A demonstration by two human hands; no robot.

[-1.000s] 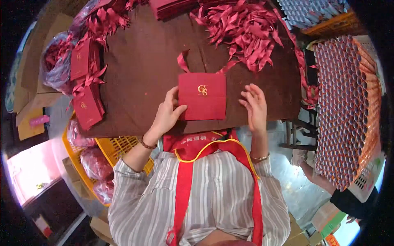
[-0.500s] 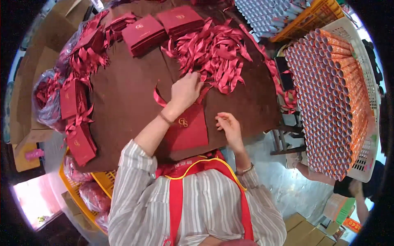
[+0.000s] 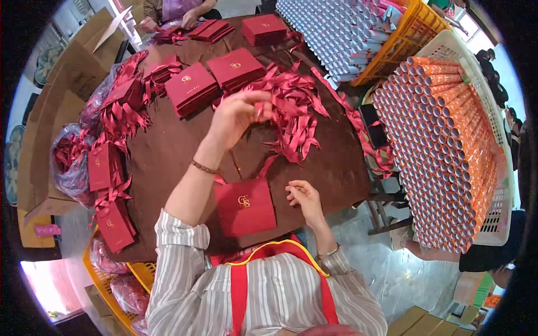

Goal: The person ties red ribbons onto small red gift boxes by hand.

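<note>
A dark red gift bag [image 3: 245,207] with a gold emblem lies flat at the table's near edge. Red ribbon sticks out from its far end. My left hand [image 3: 236,116] is raised above the table beyond the bag, fingers stretched toward a heap of red ribbons [image 3: 297,106]; nothing shows in its grasp. To the right of the bag hovers my right hand [image 3: 305,200], its fingers loosely bent and apart, holding nothing. Two stacks of red bags, one left [image 3: 192,89] and one right [image 3: 235,68], stand beyond my left hand.
More ribboned bags [image 3: 107,168] line the table's left edge beside a clear plastic sack [image 3: 70,162]. On the right, a white basket [image 3: 496,224] holds many orange tubes [image 3: 437,157]. Blue-white tubes stand behind, by an orange crate [image 3: 392,42]. Another person's hands [image 3: 190,19] work at the far side.
My left hand has lifted away from the bag's far end and moved up and left. The view has tilted, showing more of the table's far side. My right hand stays beside the bag.
</note>
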